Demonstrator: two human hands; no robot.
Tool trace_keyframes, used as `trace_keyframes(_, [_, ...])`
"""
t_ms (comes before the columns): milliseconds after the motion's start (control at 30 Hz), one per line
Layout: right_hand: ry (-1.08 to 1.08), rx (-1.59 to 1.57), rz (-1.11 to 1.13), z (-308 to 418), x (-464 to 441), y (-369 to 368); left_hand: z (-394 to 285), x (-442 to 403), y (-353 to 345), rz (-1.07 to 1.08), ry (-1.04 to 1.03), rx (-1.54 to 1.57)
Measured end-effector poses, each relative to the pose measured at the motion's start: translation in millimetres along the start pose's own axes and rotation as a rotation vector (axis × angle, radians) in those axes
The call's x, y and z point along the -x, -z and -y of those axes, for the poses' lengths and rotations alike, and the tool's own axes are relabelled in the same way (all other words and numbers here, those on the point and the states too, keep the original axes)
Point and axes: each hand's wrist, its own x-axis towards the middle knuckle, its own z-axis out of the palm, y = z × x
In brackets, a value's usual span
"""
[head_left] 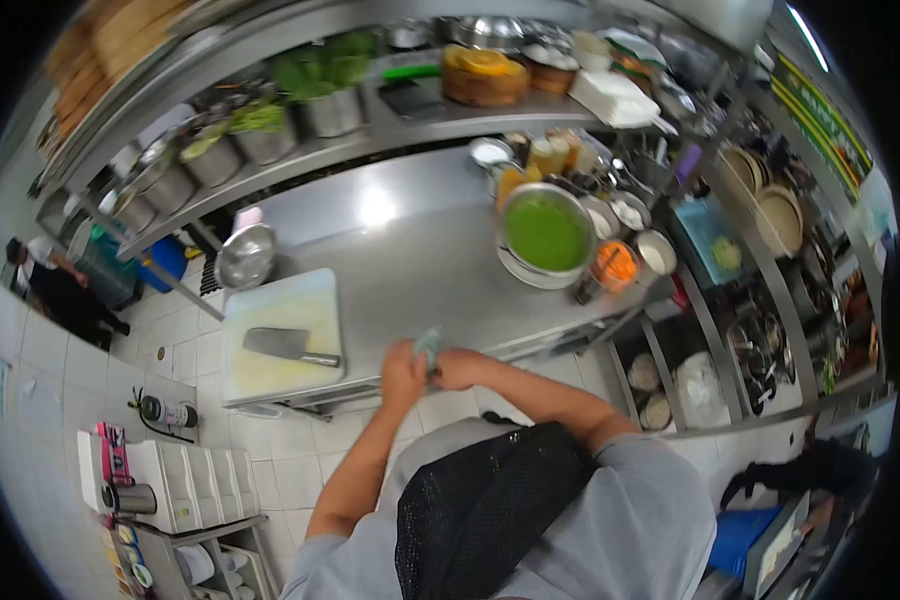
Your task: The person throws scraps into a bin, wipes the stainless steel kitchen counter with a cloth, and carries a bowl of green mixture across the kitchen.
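Observation:
My left hand (404, 374) and my right hand (456, 369) are close together in front of my body, by the front edge of the steel counter (400, 270). Between them is a small greenish-grey cloth (429, 345), and the fingers of both hands are closed on it. To the left, a cleaver (278, 343) lies flat on a white cutting board (282, 376), its handle pointing right. Farther right on the counter stands a large metal bowl of green contents (547, 230), resting on a pale plate.
A metal bowl (246, 257) sits behind the board. Orange food (616, 264) and small bowls stand at the right. A shelf (370, 118) with metal pots runs above the counter. One person (60, 285) is far left, another (805, 470) at lower right.

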Motion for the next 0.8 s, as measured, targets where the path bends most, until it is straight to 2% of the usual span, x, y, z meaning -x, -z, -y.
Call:
trace_keyframes(67, [-0.028,-0.102,0.075,3.4,42.0,61.3,27.2,-9.0,-17.6,-0.084,0.02,-0.078])
trace_keyframes(167, [-0.138,-0.314,-0.024,-54.4,94.1,65.2,48.1,-16.6,-40.2,-0.004,0.096,-0.196])
trace_keyframes(233, [-0.167,-0.304,-0.025,-111.6,122.3,43.0,44.8,-18.1,-59.5,0.001,0.176,-0.628])
trace_keyframes(267, [-0.24,-0.191,0.007,-132.0,140.5,34.7,43.2,-20.4,-71.4,0.02,0.163,-0.631])
trace_keyframes(300, [-0.311,-0.081,0.043,-148.6,157.9,25.1,44.0,-21.1,-83.7,0.075,0.244,-0.633])
trace_keyframes(333, [-0.32,-0.1,0.042,-165.1,174.2,14.2,41.9,-22.3,-93.6,0.128,0.328,-0.635])
trace_keyframes(400, [-0.333,-0.181,-0.058,-188.9,206.3,-5.2,24.6,-34.7,-110.5,0.211,0.26,-0.613])
trace_keyframes(433, [-0.33,-0.195,-0.044,-191.3,218.2,-7.3,18.3,-40.6,-119.6,0.273,0.198,-0.586])
trace_keyframes(500, [-0.494,-0.388,-0.065,-193.0,231.7,-6.9,6.1,-52.2,-144.9,0.308,0.185,-0.596])
trace_keyframes(567, [-0.536,-0.419,-0.032,-190.4,233.4,-8.0,-6.4,-67.2,-163.4,0.337,0.164,-0.6])
trace_keyframes(633, [-0.639,-0.515,-0.054,-188.5,234.5,-11.4,-22.1,-82.8,-178.9,0.417,0.169,-0.468])
trace_keyframes(767, [-0.599,-0.498,-0.103,-178.5,229.0,2.7,-18.4,-104.7,-191.4,0.503,0.192,-0.293])
trace_keyframes(800, [-0.615,-0.498,-0.123,-175.5,231.5,14.3,-9.0,-103.5,-194.3,0.448,0.201,-0.235])
